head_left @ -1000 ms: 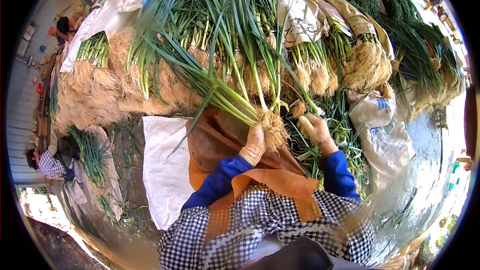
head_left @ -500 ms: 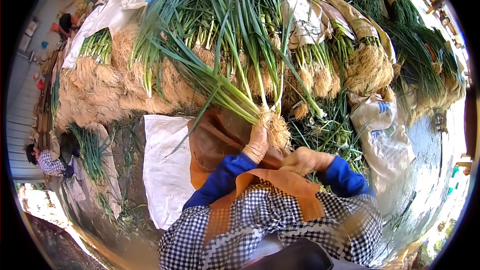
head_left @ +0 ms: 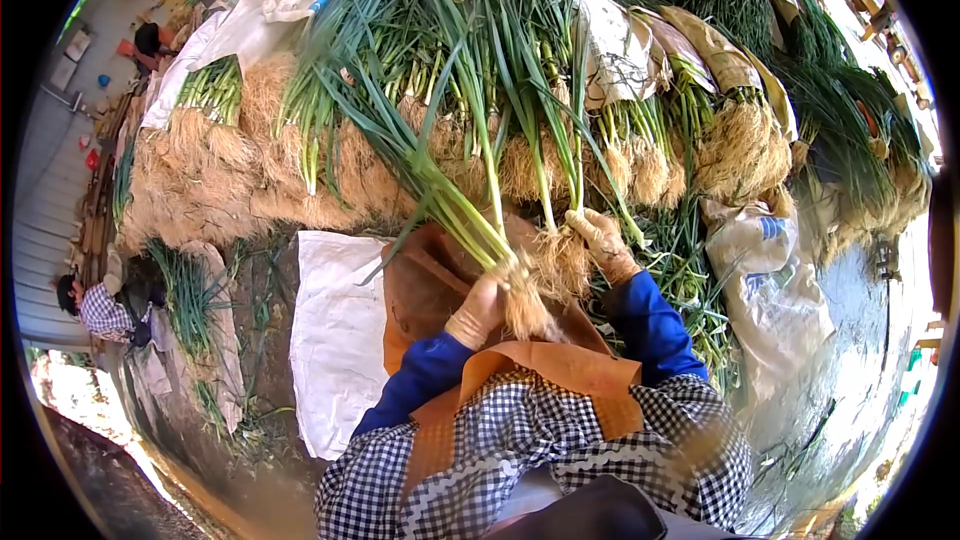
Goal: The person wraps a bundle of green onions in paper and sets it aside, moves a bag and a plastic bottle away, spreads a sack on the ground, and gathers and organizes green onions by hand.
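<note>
My gloved left hand grips a bunch of green onions just above its tan root tuft, over my orange-brown apron. The long green leaves fan up and away to the left. My gloved right hand holds a few more onion stalks near their roots and presses them against the right side of the bunch. Both sleeves are blue under a checked smock.
A big heap of bundled green onions with straw-coloured roots fills the space ahead. White sacks lie at my left and right. Loose onion leaves litter the ground. Another person crouches at far left.
My right hand went down to my lap, then rose and brought more stalks to the bunch. My left hand lowered and tilted the bunch slightly leftward.
</note>
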`<action>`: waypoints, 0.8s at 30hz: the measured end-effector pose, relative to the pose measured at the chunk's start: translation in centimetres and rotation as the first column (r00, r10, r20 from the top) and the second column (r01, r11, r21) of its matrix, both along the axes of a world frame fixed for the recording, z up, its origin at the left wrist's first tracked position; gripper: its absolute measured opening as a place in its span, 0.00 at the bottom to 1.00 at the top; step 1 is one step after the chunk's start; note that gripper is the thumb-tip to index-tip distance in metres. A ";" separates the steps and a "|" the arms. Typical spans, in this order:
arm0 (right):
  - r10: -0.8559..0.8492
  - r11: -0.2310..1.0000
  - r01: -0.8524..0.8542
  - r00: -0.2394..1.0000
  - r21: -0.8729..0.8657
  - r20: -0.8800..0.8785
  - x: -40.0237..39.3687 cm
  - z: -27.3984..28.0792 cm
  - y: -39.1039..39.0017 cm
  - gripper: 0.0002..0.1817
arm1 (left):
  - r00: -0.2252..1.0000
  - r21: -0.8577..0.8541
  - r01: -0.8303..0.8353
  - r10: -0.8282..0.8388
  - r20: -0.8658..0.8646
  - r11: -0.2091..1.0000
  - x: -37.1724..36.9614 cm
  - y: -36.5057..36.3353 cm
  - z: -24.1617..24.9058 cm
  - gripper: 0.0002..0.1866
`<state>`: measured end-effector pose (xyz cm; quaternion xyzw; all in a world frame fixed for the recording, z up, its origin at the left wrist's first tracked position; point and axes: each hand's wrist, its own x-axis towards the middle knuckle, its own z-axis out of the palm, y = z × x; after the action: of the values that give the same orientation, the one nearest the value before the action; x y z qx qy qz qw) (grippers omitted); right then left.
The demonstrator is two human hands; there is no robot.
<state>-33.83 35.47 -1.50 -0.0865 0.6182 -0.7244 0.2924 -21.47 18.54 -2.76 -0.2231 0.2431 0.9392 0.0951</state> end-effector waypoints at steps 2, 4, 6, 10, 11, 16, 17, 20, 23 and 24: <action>0.089 0.984 -0.063 0.984 0.166 -0.155 0.6 -3.5 -0.2 0.15 | 0.999 -0.017 0.025 -0.025 -0.041 1.000 -1.4 -0.8 -2.0 0.12; 0.070 0.979 0.070 0.771 0.193 -0.633 1.8 -3.2 -1.2 0.16 | 0.989 0.105 0.144 -0.139 -0.052 0.984 -3.4 1.3 -2.8 0.13; 0.082 0.927 0.231 0.643 0.295 -0.761 2.0 -2.1 -1.1 0.16 | 0.990 0.045 0.141 -0.142 0.022 0.989 -3.5 4.3 -3.0 0.16; 0.116 0.863 0.267 0.721 0.429 -0.683 2.7 -1.8 0.0 0.15 | 0.983 0.074 0.178 -0.181 0.040 0.981 -3.5 4.9 -3.2 0.17; 0.136 0.832 0.256 0.766 0.493 -0.628 2.9 -1.5 0.4 0.15 | 0.981 0.076 0.183 -0.187 0.043 0.980 -3.5 5.1 -3.3 0.17; -0.043 0.703 0.476 0.770 0.529 -0.636 3.8 -2.9 0.0 0.14 | 0.993 0.075 0.053 -0.061 0.097 0.996 -3.7 5.2 -4.4 0.13; -0.060 0.706 0.476 0.778 0.525 -0.625 3.9 -3.3 0.5 0.15 | 0.995 0.086 0.040 -0.048 0.092 0.995 -3.9 5.0 -4.7 0.12; -0.608 0.780 0.607 0.793 0.154 -0.044 3.6 -6.0 3.7 0.16 | 0.995 0.103 0.042 -0.051 0.085 0.994 -3.5 3.8 -4.1 0.11; -0.501 0.696 0.476 0.858 0.538 -0.112 1.9 -11.0 15.5 0.18 | 0.995 0.053 0.098 -0.097 -0.015 0.994 -2.3 0.0 -3.6 0.14; 0.114 0.201 0.355 0.917 0.913 -0.382 2.3 -13.6 20.4 0.21 | 0.986 0.046 0.164 -0.163 -0.026 0.985 -2.1 -1.8 -2.8 0.14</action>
<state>-31.58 55.86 -15.07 0.0324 0.9807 -0.1646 0.1004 -23.54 16.75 -5.60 -0.1898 0.2392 0.9361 0.1746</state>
